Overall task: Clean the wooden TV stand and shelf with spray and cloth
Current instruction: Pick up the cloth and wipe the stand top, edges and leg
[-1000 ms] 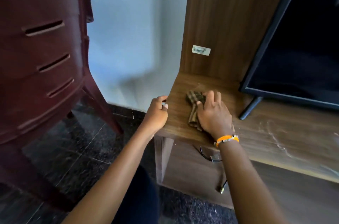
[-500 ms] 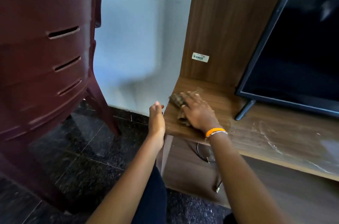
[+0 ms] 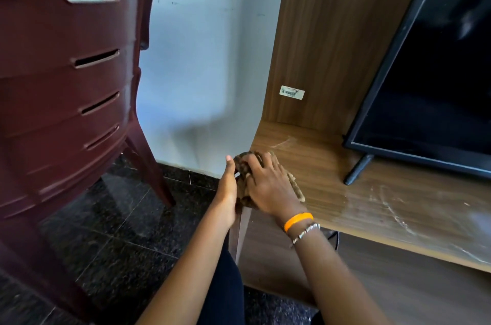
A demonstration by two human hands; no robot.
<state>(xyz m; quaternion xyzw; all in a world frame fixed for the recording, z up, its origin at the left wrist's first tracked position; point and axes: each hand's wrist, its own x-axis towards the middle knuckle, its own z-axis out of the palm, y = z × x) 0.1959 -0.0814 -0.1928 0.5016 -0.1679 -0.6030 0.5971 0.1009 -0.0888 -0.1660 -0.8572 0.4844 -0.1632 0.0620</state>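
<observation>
Head view: left end of the TV stand [image 3: 332, 191], seen from above.
Right hand [image 3: 268, 186]: palm down on the cloth [image 3: 243, 165], fingers spread and slightly curled over it, pressing it to the stand top.
Left hand [image 3: 229, 186]: released, fingers straight, palm against the stand's left edge, touching the cloth where it overhangs.
Cloth: brown checked, bunched, at the front left corner of the stand top, mostly under the right hand; one end shows beside the right wrist.
Stand top: wood grain, pale smears near the cloth and further right.
Back panel [image 3: 332, 32]: upright, carries a barcode sticker [image 3: 291, 92].
TV [image 3: 438, 72]: black, on the stand, right of the cloth, well apart; one foot [image 3: 357, 170] rests on the top.
Wristbands [image 3: 300, 223]: orange band and beaded band, right wrist.
Chair [image 3: 66, 85]: dark red plastic, left, on dark tiled floor [image 3: 119, 245].
</observation>
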